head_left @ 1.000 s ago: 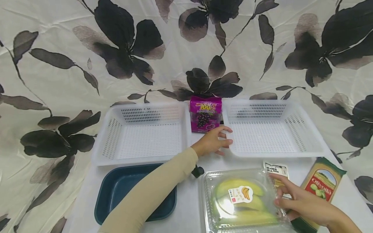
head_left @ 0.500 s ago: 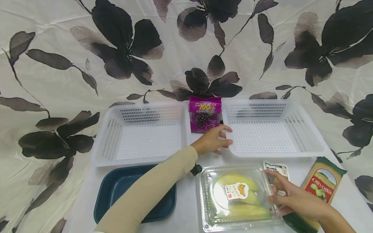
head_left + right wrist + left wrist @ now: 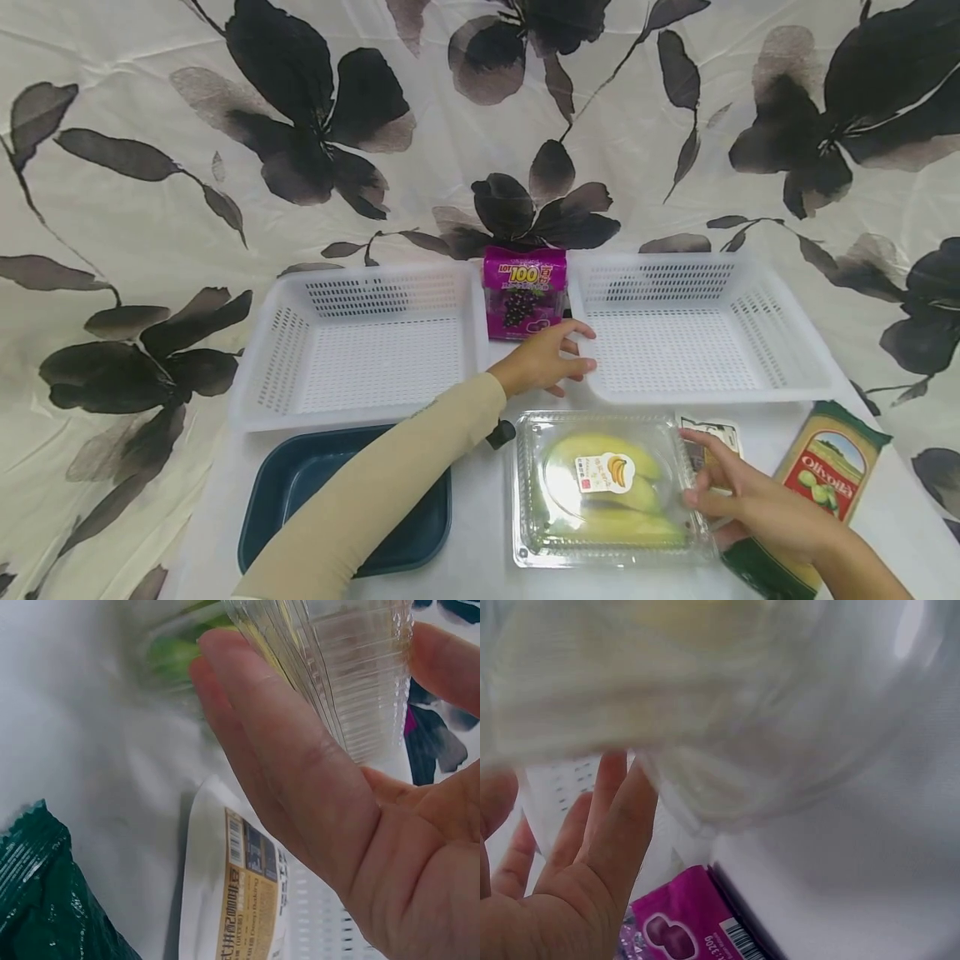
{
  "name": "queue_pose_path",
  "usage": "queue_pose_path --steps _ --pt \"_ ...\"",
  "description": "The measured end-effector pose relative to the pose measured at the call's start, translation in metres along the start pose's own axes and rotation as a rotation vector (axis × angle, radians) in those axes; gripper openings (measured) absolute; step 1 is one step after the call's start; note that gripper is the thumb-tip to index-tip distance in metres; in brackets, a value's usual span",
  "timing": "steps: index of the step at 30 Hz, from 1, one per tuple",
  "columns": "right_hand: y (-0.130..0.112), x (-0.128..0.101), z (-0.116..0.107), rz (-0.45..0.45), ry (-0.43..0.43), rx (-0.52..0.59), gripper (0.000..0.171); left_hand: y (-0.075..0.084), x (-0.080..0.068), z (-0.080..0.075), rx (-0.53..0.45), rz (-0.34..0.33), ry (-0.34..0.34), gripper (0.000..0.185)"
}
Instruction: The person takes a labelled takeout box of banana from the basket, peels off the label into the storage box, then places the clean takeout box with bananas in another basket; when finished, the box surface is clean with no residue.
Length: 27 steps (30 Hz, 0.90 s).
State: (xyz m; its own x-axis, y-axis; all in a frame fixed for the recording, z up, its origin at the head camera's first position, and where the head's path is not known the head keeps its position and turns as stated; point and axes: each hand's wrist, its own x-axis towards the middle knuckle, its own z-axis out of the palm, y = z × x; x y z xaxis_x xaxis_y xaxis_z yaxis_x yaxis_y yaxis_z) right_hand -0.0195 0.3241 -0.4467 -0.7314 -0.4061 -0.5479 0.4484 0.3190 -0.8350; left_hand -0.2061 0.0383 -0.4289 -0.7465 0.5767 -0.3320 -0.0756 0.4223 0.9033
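A clear plastic box of bananas (image 3: 600, 500) with a white banana sticker is at front centre in the head view. My right hand (image 3: 757, 496) grips its right side, thumb on one face and fingers on the other, as the right wrist view shows the box (image 3: 360, 682) between them. The left hand (image 3: 543, 358) reaches to the near left corner of the right white basket (image 3: 705, 396), fingers loosely bent and holding nothing; whether they touch the rim I cannot tell. Close to the left wrist camera, the box (image 3: 727, 697) appears blurred.
Between the right basket and the left white basket (image 3: 360, 414) stands a purple grape candy bag (image 3: 525, 287). A dark blue tray (image 3: 416, 533) lies partly under the left sleeve. Right of the box are a small white-and-brown packet (image 3: 723, 435) and a green-and-tan Olivoilà packet (image 3: 828, 475).
My right hand has moved the banana box away from the front edge and slightly left. The left hand has stayed by the right basket.
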Motion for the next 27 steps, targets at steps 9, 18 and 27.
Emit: queue_pose_path --steps 9,18,27 --pt "0.0021 -0.0006 -0.0016 0.005 0.009 0.024 0.082 0.0023 -0.0004 0.0006 0.008 -0.007 -0.006 0.051" --pt "-0.0001 0.0031 -0.0027 -0.005 0.008 0.030 0.082 0.0059 -0.0026 -0.0013 0.035 -0.004 -0.013 0.051" --pt "-0.0008 0.0044 -0.0039 -0.012 0.023 0.018 0.083 0.0056 -0.0020 -0.0020 0.041 -0.018 -0.019 0.051"
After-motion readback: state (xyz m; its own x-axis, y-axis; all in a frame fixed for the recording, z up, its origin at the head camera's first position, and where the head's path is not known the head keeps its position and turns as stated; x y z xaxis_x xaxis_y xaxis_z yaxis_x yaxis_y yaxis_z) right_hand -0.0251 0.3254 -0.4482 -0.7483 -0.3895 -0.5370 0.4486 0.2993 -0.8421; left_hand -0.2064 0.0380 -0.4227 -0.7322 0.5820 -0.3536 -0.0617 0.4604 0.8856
